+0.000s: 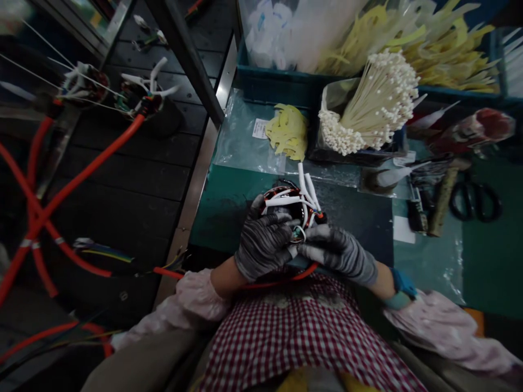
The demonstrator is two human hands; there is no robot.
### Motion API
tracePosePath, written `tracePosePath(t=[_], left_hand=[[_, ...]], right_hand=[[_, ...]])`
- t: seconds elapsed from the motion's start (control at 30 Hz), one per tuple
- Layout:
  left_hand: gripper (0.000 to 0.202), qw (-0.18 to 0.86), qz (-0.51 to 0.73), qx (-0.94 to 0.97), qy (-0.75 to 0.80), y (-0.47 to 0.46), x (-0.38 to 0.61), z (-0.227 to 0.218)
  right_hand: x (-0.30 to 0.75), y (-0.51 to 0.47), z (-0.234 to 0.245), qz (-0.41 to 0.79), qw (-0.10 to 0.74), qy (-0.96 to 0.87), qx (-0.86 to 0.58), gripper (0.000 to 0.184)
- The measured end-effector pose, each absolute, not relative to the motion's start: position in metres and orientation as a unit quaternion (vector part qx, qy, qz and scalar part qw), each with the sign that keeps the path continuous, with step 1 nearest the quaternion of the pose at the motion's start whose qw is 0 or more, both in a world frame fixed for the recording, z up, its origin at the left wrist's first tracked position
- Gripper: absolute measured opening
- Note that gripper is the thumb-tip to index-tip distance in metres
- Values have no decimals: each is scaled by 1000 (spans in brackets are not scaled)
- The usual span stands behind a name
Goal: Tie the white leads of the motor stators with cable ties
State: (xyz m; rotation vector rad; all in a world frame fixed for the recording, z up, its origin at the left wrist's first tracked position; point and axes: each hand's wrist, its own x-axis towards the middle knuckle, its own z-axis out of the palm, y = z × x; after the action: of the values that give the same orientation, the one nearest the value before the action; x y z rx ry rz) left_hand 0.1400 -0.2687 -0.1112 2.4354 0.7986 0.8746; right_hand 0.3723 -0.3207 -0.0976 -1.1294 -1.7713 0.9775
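A ring-shaped motor stator [271,194] with copper windings lies at the bench's near edge, in front of my body. White sleeved wires [311,190] rise from it, and a red cable [305,273] runs beneath my hands. My left hand [265,239], in a striped grey glove, curls around the stator's left and near side. My right hand [343,253], gloved alike, has its fingertips pinched together at the near right edge. Between the hands shows a small green part [297,235] with a white loop. What the right fingertips pinch is hidden.
Behind are a pile of yellow strips [288,132], a box of white-tipped sticks [378,103] and a teal bin [281,81]. To the right lie a hammer [443,201], black scissors [474,200] and a white-nozzled bottle [394,177]. More stators [141,98] with red cables stand left.
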Motion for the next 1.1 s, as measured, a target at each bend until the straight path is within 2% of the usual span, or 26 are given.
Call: tracePosePath(t=[0.13,0.2,0.3,0.43,0.6,0.63,0.73,0.77,0.87,1.0,1.1], left_hand=[[23,238,282,879,301,-269,139,-113],[22,246,290,876,297,-269,139,-114],[26,235,306,876,288,-267,140,-112],[16,189,266,901,285,-263,136,-108],[17,84,215,947,225,-258,115,-102],[22,48,216,948,228,-257,110,-99],[41,-23,196,957,213,-250,99,-84],[43,-31,176,966,185,-246,97,-78],[34,-36,119,988,88,-233,94,-63],[23,-84,117,986,82,-224,90,-59],[27,-110,165,975,101,-230,82,-68]], right_hand=[[371,-325,-94,240,437,-799,-337,16],[365,-326,-86,262,431,-805,-314,17],[347,-316,-77,345,410,-734,-418,11],[327,-285,-78,295,380,-637,-602,17],[343,-280,-92,168,499,-610,-593,16],[347,-284,-97,165,496,-594,-611,20],[353,-290,-113,238,449,-583,-635,51],[354,-287,-117,263,435,-594,-624,55],[358,-261,-122,295,393,-658,-570,49],[363,-211,-118,334,342,-753,-452,44],[361,-198,-116,278,352,-778,-440,42]])
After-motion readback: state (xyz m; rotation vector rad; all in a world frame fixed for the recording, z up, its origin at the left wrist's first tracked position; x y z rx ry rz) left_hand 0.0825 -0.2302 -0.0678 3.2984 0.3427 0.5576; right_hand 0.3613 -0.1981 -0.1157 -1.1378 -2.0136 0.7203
